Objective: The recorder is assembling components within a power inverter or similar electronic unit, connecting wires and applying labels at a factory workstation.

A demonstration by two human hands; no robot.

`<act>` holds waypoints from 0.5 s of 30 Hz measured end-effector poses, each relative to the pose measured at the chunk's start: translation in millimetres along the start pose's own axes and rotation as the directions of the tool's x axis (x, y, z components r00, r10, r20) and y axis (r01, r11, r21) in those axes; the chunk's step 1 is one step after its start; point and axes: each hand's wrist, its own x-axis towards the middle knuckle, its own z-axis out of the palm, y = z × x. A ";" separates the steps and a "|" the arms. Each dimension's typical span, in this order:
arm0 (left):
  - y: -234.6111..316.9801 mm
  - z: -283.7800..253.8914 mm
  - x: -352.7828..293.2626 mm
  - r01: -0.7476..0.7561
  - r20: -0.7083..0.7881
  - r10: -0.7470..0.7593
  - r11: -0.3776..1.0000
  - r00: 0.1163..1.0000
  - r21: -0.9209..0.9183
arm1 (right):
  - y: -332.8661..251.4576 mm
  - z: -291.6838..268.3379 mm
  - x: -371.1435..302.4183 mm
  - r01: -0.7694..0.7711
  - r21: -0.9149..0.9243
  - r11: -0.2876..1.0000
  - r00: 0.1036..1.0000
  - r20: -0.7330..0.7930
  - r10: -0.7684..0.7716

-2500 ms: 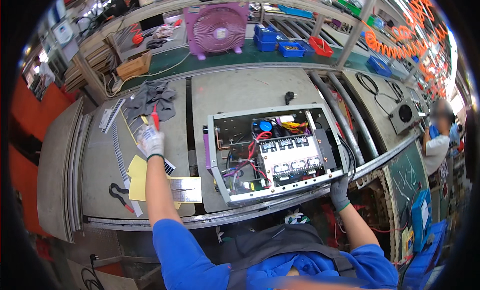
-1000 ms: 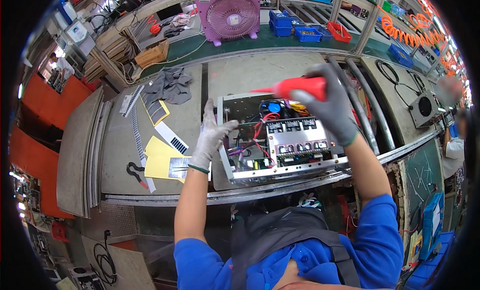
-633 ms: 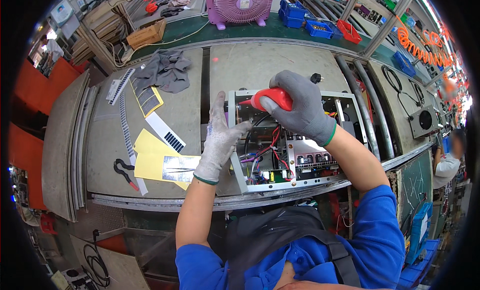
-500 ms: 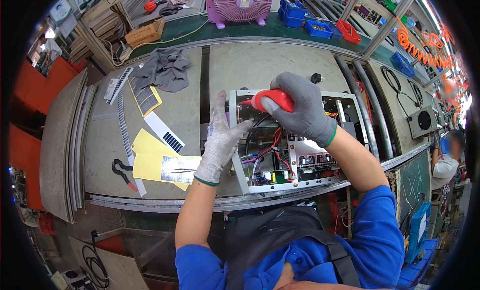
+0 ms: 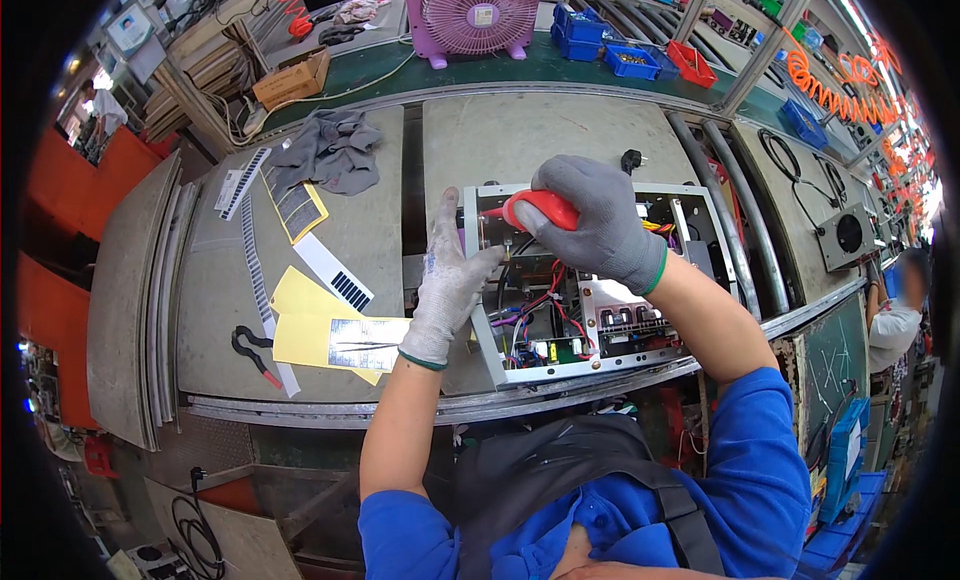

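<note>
An uncovered metal case with wires and circuit boards inside lies on the bench in front of me. My left hand, in a pale, stained glove, rests at its left wall. The fingers are spread, with the index finger stretched along the outside and the thumb reaching over the rim. My right hand, in a grey glove, is closed round a red squeeze bottle with a tapered nozzle. That nozzle points left, close to the upper left corner inside the case; whether it touches anything I cannot tell.
Left of the case lie yellow label sheets, pliers and a grey cloth. Metal rollers run along the right. A purple fan and blue bins stand behind. At far right, another person works.
The view has shifted slightly. My right hand and the red bottle have moved a little left relative to the case. The left hand keeps its place at the case wall.
</note>
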 end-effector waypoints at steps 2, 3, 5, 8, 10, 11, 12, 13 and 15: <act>3.3 2.6 0.8 0.103 0.064 -0.090 0.961 0.994 -0.256 | 0.8 0.9 -1.4 0.006 -0.015 1.000 1.000 -0.011 -0.006; -0.3 3.0 1.8 0.102 0.063 -0.089 0.961 0.994 -0.256 | 0.4 0.8 -2.4 0.007 -0.015 1.000 1.000 -0.012 -0.007; -15.5 5.8 5.6 -0.025 -0.010 0.025 1.000 1.000 0.000 | -0.7 -0.4 -5.4 0.010 0.014 1.000 1.000 -0.018 -0.010; -25.3 11.5 8.4 -0.128 -0.045 0.140 0.970 0.989 0.208 | 0.3 -2.5 -9.3 0.007 0.006 1.000 1.000 -0.018 -0.007; -20.8 15.3 9.6 -0.088 -0.032 0.094 0.986 0.995 0.143 | 1.2 -4.3 -11.3 0.003 0.002 1.000 1.000 -0.025 -0.003; -18.7 17.0 10.1 -0.043 -0.020 0.044 0.996 0.999 0.079 | 1.6 -5.4 -12.3 0.001 0.002 1.000 1.000 -0.028 -0.001; -18.7 18.3 10.3 -0.046 -0.017 0.048 0.996 0.999 0.082 | 1.5 -6.6 -13.5 -0.001 0.000 1.000 0.999 -0.033 0.001; -21.0 20.2 10.9 -0.038 -0.010 0.038 0.999 0.999 0.010 | 1.5 -8.1 -14.9 -0.003 0.008 1.000 0.999 -0.034 0.004; -26.1 25.1 12.4 -0.034 0.002 0.034 0.998 0.999 -0.057 | 1.1 -11.8 -17.6 -0.009 0.014 1.000 0.999 -0.043 0.009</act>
